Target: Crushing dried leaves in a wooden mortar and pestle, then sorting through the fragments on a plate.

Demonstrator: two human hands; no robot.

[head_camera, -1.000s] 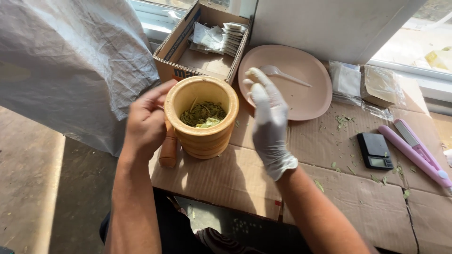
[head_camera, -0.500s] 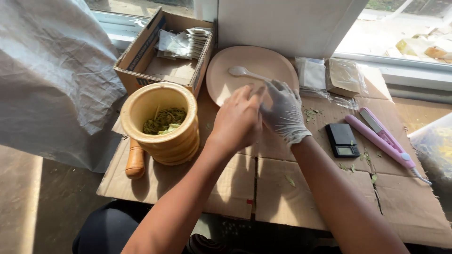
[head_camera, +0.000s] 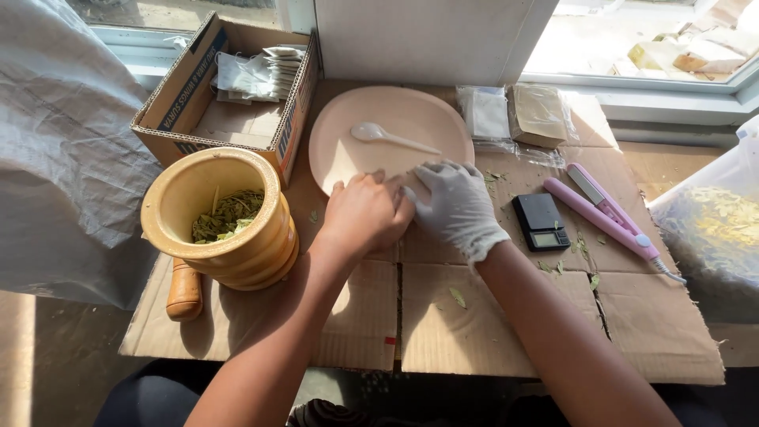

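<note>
Pink round plate [head_camera: 371, 150] edge under both hands' [head_camera: 365, 215] closed grip, white spoon [head_camera: 391, 137] atop.

Open brown cardboard box [head_camera: 198, 87] at back left, blue print on flaps, holding small clear sachets [head_camera: 273, 67]; two flat clear packets [head_camera: 514, 115], one white, one tan, right of plate; black pocket scale [head_camera: 540, 222], pale screen.

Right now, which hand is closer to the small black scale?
The right hand, gloved, lies just left of the scale. The bare left hand sits farther left, beyond it, by the plate.
</note>
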